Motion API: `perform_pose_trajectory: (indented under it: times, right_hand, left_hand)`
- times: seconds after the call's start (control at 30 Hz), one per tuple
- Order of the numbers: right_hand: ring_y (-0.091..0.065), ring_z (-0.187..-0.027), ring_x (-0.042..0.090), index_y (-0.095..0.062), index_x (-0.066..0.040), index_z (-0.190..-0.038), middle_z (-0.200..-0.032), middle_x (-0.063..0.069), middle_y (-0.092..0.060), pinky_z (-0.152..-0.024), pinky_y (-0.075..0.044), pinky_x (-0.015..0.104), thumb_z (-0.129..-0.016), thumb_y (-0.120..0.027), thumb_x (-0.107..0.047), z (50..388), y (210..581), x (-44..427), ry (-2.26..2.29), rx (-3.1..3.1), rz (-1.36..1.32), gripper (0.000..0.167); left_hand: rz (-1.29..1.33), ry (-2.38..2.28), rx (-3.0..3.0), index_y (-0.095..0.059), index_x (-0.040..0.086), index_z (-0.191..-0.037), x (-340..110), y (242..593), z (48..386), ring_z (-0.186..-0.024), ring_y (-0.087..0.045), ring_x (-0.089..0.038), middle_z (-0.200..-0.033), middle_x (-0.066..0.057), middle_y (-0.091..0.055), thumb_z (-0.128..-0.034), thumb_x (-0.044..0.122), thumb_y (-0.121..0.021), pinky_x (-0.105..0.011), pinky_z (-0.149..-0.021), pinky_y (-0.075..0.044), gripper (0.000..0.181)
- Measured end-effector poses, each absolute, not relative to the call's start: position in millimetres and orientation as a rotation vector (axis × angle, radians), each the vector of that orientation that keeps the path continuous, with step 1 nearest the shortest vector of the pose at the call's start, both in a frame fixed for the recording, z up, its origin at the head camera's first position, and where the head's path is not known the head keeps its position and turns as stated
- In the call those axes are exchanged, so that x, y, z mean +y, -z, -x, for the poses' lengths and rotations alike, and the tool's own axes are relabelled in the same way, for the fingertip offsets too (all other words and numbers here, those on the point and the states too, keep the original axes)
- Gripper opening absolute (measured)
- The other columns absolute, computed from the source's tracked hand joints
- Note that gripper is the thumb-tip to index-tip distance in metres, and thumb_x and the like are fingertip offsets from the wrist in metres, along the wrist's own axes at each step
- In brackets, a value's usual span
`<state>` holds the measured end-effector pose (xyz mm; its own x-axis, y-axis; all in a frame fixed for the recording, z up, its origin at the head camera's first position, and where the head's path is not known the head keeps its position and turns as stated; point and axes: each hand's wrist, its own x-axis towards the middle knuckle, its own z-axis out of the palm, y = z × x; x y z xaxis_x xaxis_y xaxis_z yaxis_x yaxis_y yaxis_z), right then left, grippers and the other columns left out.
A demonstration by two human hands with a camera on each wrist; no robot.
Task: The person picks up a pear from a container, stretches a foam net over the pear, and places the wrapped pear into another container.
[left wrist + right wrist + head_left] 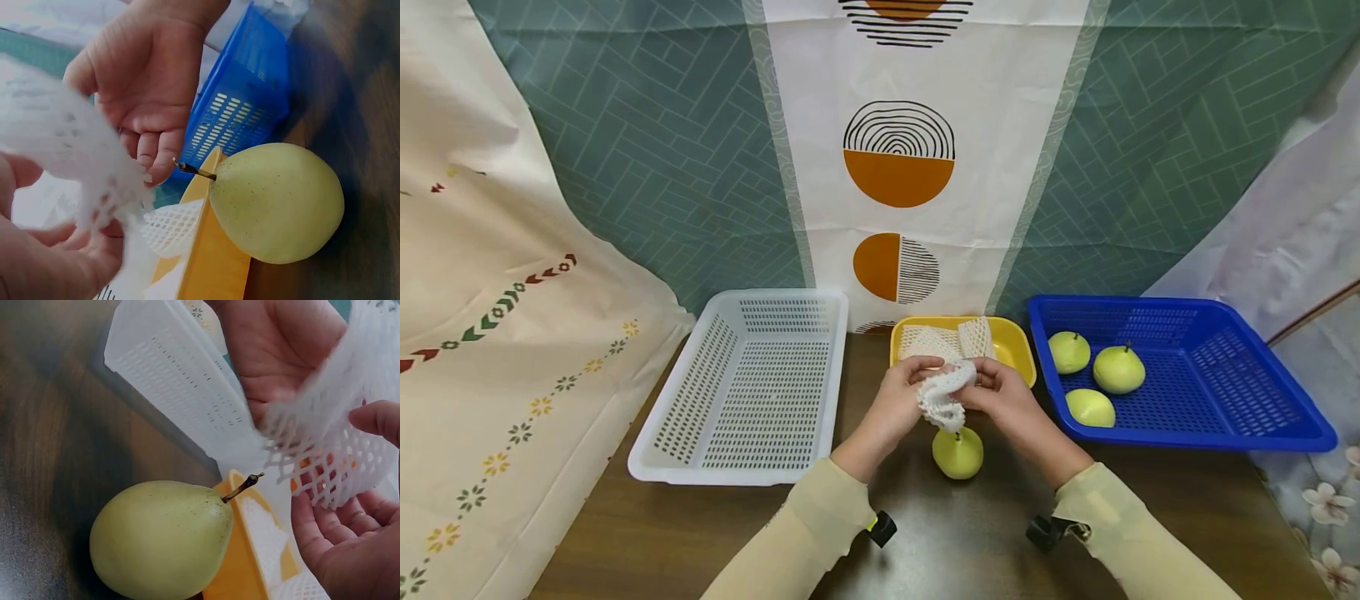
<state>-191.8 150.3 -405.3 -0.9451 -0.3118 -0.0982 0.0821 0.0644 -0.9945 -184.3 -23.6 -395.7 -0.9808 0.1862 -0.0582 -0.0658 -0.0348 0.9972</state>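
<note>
Partly curled, the left hand point(900, 396) and right hand point(1002, 392) hold a foam net point(942, 396) between them; lowered crookedly, it could snag the stem point(242, 489), toppling the pear point(958, 456) below them.

I held both arms point(808, 521) forward and angled inward, pale sleeves point(1138, 533) ending short of my bare wrists point(853, 457). My left hand point(898, 397) and right hand point(1006, 393) were close together, palms facing each other, thumbs point(378, 419) and fingers point(336, 529) bent in a grip.

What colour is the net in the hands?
White; the net shows best in the right wrist view.
</note>
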Motion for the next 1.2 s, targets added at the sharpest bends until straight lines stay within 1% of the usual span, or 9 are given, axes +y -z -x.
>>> perform_pose_trajectory:
  times: [0.1,0.43,0.63,0.73,0.8,0.9,0.97,1.1,1.2]
  right_hand:
    - [-0.064,-0.089,0.012,-0.047,-0.001,-0.125,-0.104,0.002,-0.064,-0.078,-0.054,0.030,-0.083,-0.067,-0.011,191.6,405.1,152.8,1.987,2.055,0.247,0.047]
    - [-0.063,-0.092,0.011,-0.048,-0.004,-0.128,-0.103,-0.001,-0.063,-0.079,-0.055,0.029,-0.084,-0.068,-0.011,187.9,401.0,161.1,2.064,1.999,0.247,0.049]
    - [-0.062,-0.096,0.012,-0.044,-0.001,-0.131,-0.108,0.002,-0.061,-0.086,-0.053,0.033,-0.088,-0.063,-0.014,186.2,397.0,163.5,2.104,1.925,0.274,0.049]
    - [-0.064,-0.096,0.014,-0.040,0.000,-0.134,-0.112,0.004,-0.060,-0.086,-0.054,0.035,-0.093,-0.058,-0.023,186.0,395.8,164.1,2.065,1.878,0.263,0.051]
    - [-0.065,-0.096,0.015,-0.041,0.002,-0.134,-0.113,0.004,-0.060,-0.085,-0.054,0.035,-0.094,-0.054,-0.031,186.3,395.6,163.5,2.007,1.875,0.245,0.053]
    - [-0.066,-0.094,0.015,-0.046,0.003,-0.129,-0.109,0.004,-0.063,-0.083,-0.054,0.033,-0.093,-0.053,-0.041,185.9,396.3,162.4,1.950,1.892,0.205,0.057]
    - [-0.065,-0.094,0.014,-0.052,0.002,-0.121,-0.106,0.002,-0.063,-0.084,-0.054,0.033,-0.092,-0.056,-0.041,185.6,397.4,162.1,1.965,1.896,0.179,0.052]
    - [-0.065,-0.091,0.014,-0.055,-0.004,-0.104,-0.100,0.001,-0.062,-0.088,-0.053,0.035,-0.089,-0.063,-0.032,184.8,398.9,162.8,2.102,1.847,0.153,0.033]
    - [-0.066,-0.089,0.012,-0.053,-0.006,-0.101,-0.097,-0.001,-0.064,-0.088,-0.053,0.037,-0.089,-0.064,-0.023,185.1,399.5,163.9,2.224,1.758,0.157,0.023]
  left_hand:
    - [-0.210,-2.028,2.044,-0.061,0.004,-0.115,-23.5,394.6,183.5,-0.080,-0.063,-0.011,-0.099,-0.010,-0.067,-0.0916,0.034,-0.058,-0.023,-0.069,-0.052,0.039]
    - [-0.169,-2.138,2.035,-0.065,-0.004,-0.101,-26.7,395.5,185.6,-0.066,-0.061,-0.008,-0.078,-0.002,-0.064,-0.0869,0.013,-0.064,-0.021,-0.058,-0.050,0.022]
    - [-0.177,-2.176,2.105,-0.065,0.006,-0.106,-28.8,397.5,184.8,-0.075,-0.058,-0.006,-0.092,-0.001,-0.064,-0.0872,0.016,-0.065,-0.023,-0.064,-0.050,0.022]
    - [-0.154,-2.168,2.116,-0.065,0.009,-0.109,-28.6,398.2,184.3,-0.086,-0.060,-0.007,-0.100,-0.004,-0.066,-0.0897,0.015,-0.061,-0.024,-0.071,-0.051,0.021]
    - [-0.111,-2.173,2.087,-0.064,0.005,-0.108,-27.5,398.1,185.2,-0.084,-0.062,-0.007,-0.099,-0.007,-0.068,-0.0901,0.010,-0.057,-0.023,-0.070,-0.052,0.020]
    - [-0.064,-2.196,2.022,-0.063,0.001,-0.107,-26.3,394.8,184.2,-0.080,-0.062,-0.006,-0.094,-0.008,-0.068,-0.0884,0.002,-0.054,-0.021,-0.067,-0.051,0.020]
    - [-0.059,-2.194,2.041,-0.064,0.002,-0.108,-26.1,394.9,183.8,-0.081,-0.060,-0.005,-0.095,-0.004,-0.068,-0.0894,0.006,-0.058,-0.020,-0.068,-0.050,0.020]
    - [-0.091,-2.184,2.095,-0.067,0.010,-0.107,-27.3,399.8,184.0,-0.083,-0.056,-0.008,-0.098,-0.001,-0.064,-0.0885,0.021,-0.064,-0.022,-0.068,-0.049,0.021]
    - [-0.075,-2.180,2.099,-0.067,0.012,-0.105,-27.9,400.9,183.7,-0.080,-0.056,-0.009,-0.096,-0.002,-0.064,-0.0878,0.024,-0.065,-0.023,-0.065,-0.049,0.021]
